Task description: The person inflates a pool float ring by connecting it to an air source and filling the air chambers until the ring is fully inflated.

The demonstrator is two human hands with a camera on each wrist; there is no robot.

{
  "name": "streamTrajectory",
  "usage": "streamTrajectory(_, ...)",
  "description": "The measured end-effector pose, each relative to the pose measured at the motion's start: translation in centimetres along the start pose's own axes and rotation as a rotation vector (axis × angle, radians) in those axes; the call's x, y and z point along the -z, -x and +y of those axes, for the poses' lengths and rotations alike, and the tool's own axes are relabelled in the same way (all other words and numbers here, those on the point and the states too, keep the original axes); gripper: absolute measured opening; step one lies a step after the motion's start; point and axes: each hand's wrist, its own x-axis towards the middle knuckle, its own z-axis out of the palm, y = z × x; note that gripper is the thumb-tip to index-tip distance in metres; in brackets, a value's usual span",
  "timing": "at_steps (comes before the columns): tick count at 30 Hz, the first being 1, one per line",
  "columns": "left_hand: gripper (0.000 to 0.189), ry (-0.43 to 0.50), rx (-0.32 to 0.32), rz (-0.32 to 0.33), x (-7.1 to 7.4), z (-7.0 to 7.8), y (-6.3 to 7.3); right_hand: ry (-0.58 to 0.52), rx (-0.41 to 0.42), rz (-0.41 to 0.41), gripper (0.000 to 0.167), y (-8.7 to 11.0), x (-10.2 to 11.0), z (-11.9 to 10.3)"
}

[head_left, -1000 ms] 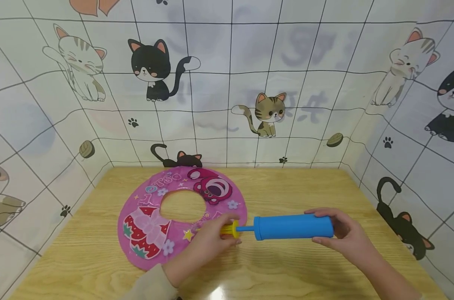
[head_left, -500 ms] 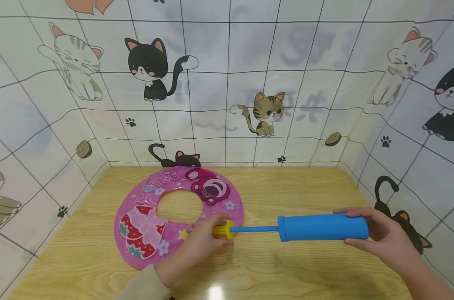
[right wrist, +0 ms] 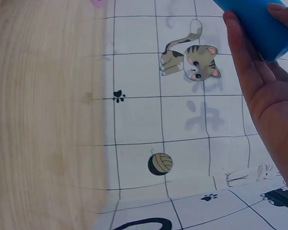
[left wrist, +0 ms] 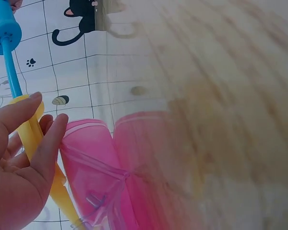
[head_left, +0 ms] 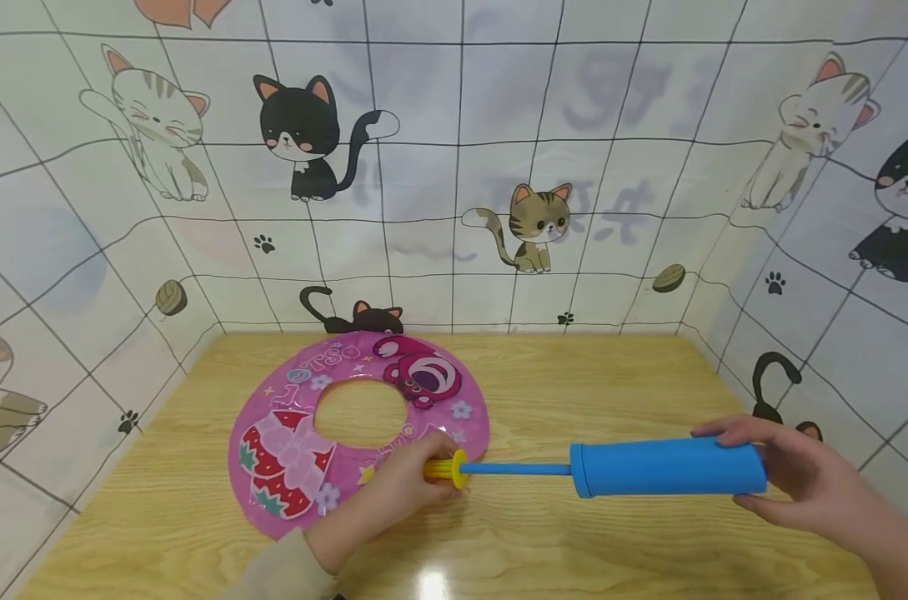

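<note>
A blue hand pump (head_left: 667,468) lies level above the table, its thin blue rod (head_left: 515,469) drawn well out of the barrel. My right hand (head_left: 806,479) grips the barrel's far right end, fingers over the top and thumb below. With my left hand (head_left: 404,483) I hold the pump's yellow nozzle end (head_left: 442,469) beside the swim ring. In the left wrist view the yellow nozzle (left wrist: 62,203) tapers down to a clear valve (left wrist: 93,203) on the pink swim ring (left wrist: 93,163). The head view shows the ring (head_left: 277,387) puffed up, with strawberry and bear prints.
The wood-grain table (head_left: 574,375) carries the ring on its left half. Behind and at both sides stand white gridded walls (head_left: 423,167) printed with cats and paw marks.
My right hand has pulled the blue barrel to the right, so more of the rod shows. It has sunk slightly in the last half second. My left hand has stayed nearly in place.
</note>
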Motion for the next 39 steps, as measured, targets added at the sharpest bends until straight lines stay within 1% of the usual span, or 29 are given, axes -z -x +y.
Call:
streamTrajectory(2, 0.036, 0.003, 0.001, 0.003, 0.0, 0.0, 0.1, 0.096, -0.022, -0.008, 0.079, 0.1, 0.2, -0.5)
streamTrajectory(3, 0.036, 0.007, 0.003, 0.006, 0.0, 0.0, 0.1, 0.157, -0.046, 0.002, 0.078, 0.2, 0.3, -0.8)
streamTrajectory(7, 0.035, 0.012, -0.013, 0.015, 0.0, 0.2, 0.2, 0.42, -0.205, 0.07, 0.073, 0.6, 0.3, -2.0)
streamTrajectory(9, 0.033, 0.012, -0.017, 0.011, -0.1, 0.3, 0.2, 0.489, -0.259, 0.09, 0.07, 0.7, 0.2, -2.3)
streamTrajectory(12, 0.031, 0.014, -0.012, -0.004, -0.2, 0.5, 0.2, 0.551, -0.31, 0.095, 0.067, 0.4, -0.1, -2.5)
streamTrajectory(14, 0.03, 0.015, -0.012, -0.008, -0.4, 0.7, 0.2, 0.549, -0.309, 0.078, 0.065, 0.1, -0.4, -2.3)
streamTrajectory(16, 0.029, 0.012, -0.031, -0.003, -0.5, 0.8, 0.2, 0.512, -0.303, 0.057, 0.064, -0.4, -0.9, -1.9)
streamTrajectory(19, 0.028, -0.001, -0.069, 0.017, -0.9, 0.8, 0.2, 0.437, -0.27, 0.029, 0.062, -1.1, -1.9, -1.1)
streamTrajectory(21, 0.029, -0.006, -0.09, 0.031, -1.1, 0.9, 0.2, 0.395, -0.261, 0.026, 0.061, -1.6, -2.7, -0.6)
streamTrajectory(26, 0.029, -0.028, -0.106, 0.045, -1.6, 1.3, 0.2, 0.344, -0.249, 0.025, 0.056, -3.1, -4.9, 0.4)
streamTrajectory(28, 0.03, -0.017, -0.097, 0.04, -1.8, 1.6, 0.1, 0.33, -0.237, 0.018, 0.054, -3.6, -5.7, 0.7)
streamTrajectory(30, 0.032, 0.023, -0.08, 0.023, -1.9, 1.9, 0.1, 0.323, -0.245, 0.016, 0.052, -4.0, -6.6, 0.9)
streamTrajectory(33, 0.036, 0.073, -0.059, -0.003, -2.1, 2.3, 0.2, 0.308, -0.235, 0.017, 0.05, -4.4, -7.6, 1.1)
streamTrajectory(34, 0.038, 0.082, -0.064, -0.011, -2.2, 2.5, 0.2, 0.311, -0.238, 0.02, 0.05, -4.4, -7.8, 1.2)
streamTrajectory(36, 0.037, 0.065, -0.075, -0.015, -2.3, 2.6, 0.2, 0.314, -0.227, 0.027, 0.05, -4.4, -8.0, 1.3)
streamTrajectory(39, 0.032, 0.015, -0.1, 0.014, -2.2, 2.4, 0.3, 0.309, -0.183, 0.027, 0.053, -4.2, -7.6, 1.2)
